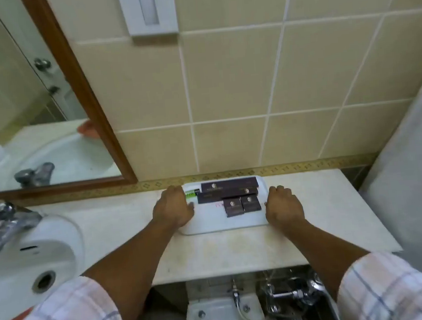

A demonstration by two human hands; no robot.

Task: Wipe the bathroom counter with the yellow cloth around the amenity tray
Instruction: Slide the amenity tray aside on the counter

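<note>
The white amenity tray (223,224) is set on the beige tabletop (228,252), close to the tiled wall (223,82). Its left edge is gripped by the left hand (173,207) and its right edge by the right hand (283,206). Dark boxes (229,192) and a green item (191,194) are carried on the tray. A sink (30,260) with a faucet (9,223) is seen at the left. The yellow cloth is not seen.

left hand (172,207) hides the tray (210,226) edge; box (228,184) lettering too blurred to read.
</note>
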